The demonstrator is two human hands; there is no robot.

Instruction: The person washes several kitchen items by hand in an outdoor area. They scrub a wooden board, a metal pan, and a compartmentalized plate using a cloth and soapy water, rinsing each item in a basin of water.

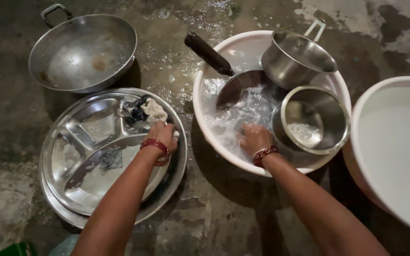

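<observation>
The left hand (161,133) rests on the right edge of a round steel tray (72,156) with little walled parts; its fingers are curled shut around a white soapy bit (175,135), though I cannot tell what that bit is; a red bangle (156,146) sits on the wrist. Just past the hand, at the top of the tray, lies a crumpled rag (153,111) with a dark scrub (136,113) beside it; a small grey pad (111,159) lies in the middle of the tray.

The right hand (254,138) is down in a white tub (205,128) of foamy water, near the tub's close edge; the fingers are under the foam, so I cannot tell if they are open or holding something; this wrist has a red bangle too.

In the same tub sit a steel pot (294,59) with a handle at the far edge, a steel bowl (315,118) at the right edge, and a flat pan with a dark handle (208,53) that sticks out over the left edge.

A big steel wok (82,52) sits on the wet floor (176,71) past the tray; another white tub (395,142) stands at the right.
</observation>
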